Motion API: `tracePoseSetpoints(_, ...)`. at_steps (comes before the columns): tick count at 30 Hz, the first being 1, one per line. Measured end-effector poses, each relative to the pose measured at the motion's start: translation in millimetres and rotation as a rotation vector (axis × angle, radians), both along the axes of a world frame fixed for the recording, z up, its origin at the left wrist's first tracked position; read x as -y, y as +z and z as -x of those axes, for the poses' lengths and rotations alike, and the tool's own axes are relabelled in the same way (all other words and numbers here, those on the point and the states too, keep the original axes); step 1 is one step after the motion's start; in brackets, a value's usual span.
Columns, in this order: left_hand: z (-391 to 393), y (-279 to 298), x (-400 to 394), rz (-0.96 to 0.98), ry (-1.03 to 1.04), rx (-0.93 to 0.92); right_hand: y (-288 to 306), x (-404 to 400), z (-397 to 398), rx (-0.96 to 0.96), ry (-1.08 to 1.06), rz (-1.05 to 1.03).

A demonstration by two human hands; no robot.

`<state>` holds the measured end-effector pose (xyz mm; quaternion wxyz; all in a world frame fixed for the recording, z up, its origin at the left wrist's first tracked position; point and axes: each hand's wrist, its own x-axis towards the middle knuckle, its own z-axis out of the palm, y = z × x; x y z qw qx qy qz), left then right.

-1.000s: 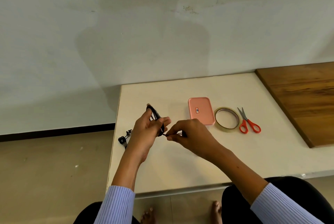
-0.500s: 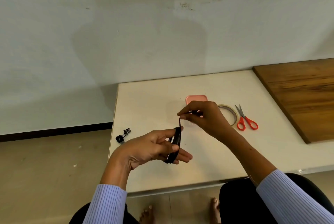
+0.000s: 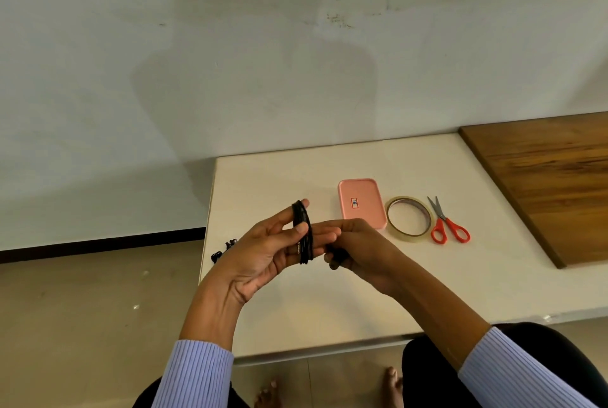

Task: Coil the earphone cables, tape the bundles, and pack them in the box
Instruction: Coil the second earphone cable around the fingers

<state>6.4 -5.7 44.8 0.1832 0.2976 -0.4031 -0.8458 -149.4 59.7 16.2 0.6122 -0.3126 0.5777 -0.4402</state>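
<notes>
- Pale wall point(image 3: 296, 62) rises behind the white counter point(image 3: 329, 302) where I sit, with a brown wooden board point(image 3: 552, 184) lying on the counter's far right part.
- My left hand point(image 3: 273, 253) is held palm up above the counter, fingers stretched out, with the black earphone cable point(image 3: 304, 233) coiled in several loops around them and my thumb pressing on the coil.
- My right hand point(image 3: 358, 249) sits just beside the left one, fingers curled and pinching the dark end of the same cable close to the coil.
- Behind my left hand, near the counter's left edge, a second black earphone set point(image 3: 221, 251) lies loose, partly hidden.
- Further back, a pink box point(image 3: 362, 202) lies flat with a small label on its top.
- Just right of the box lies a roll of clear tape point(image 3: 409, 218), flat on the counter.
- Red-handled scissors point(image 3: 445, 225) lie just beside the tape, blades pointing away from me.
</notes>
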Motion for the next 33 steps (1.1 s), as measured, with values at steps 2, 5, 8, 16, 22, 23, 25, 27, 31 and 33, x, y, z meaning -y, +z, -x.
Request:
tracePoseSetpoints(2, 0.5, -0.3, 0.0, -0.016, 0.015, 0.023, 1.3, 0.2, -1.4, 0.017, -0.007, -0.036)
tracePoseSetpoints(5, 1.5, -0.9, -0.5, -0.03, 0.003, 0.03, 1.4, 0.7, -6.7, 0.057, -0.022, -0.079)
tracePoseSetpoints(8, 1.7, -1.1, -0.3, -0.051, 0.019, 0.015, -0.2, 3.4, -10.5, 0.182, -0.095, -0.123)
tracePoseSetpoints(16, 4.3, -6.9, 4.1, -0.051, 0.142, 0.086, -1.8, -0.6, -13.0, 0.105, -0.222, -0.147)
tracePoseSetpoints(22, 14.1, -19.9, 2.3, 0.042, 0.368, 0.24, -3.1, -1.1, -16.8, 0.048, -0.467, -0.003)
tracePoseSetpoints(23, 16.1, -21.5, 1.3, 0.068, 0.403, 0.266, -3.7, -0.4, -16.9, -0.03, -0.491, 0.029)
tracePoseSetpoints(25, 20.5, -24.7, -1.1, 0.099, 0.451, 0.303, -4.3, 1.3, -17.1, -0.153, -0.537, 0.071)
tracePoseSetpoints(27, 24.4, -28.1, -3.5, 0.156, 0.488, 0.357, -3.6, 2.3, -18.7, -0.213, -0.563, 0.115)
tracePoseSetpoints(31, 30.4, -30.9, -6.0, 0.154, 0.504, 0.335, -0.2, 2.2, -21.3, -0.309, -0.549, 0.174)
tracePoseSetpoints(33, 32.2, -32.3, -6.0, 0.149, 0.5, 0.329, 0.4, 2.6, -21.6, -0.326, -0.528, 0.179)
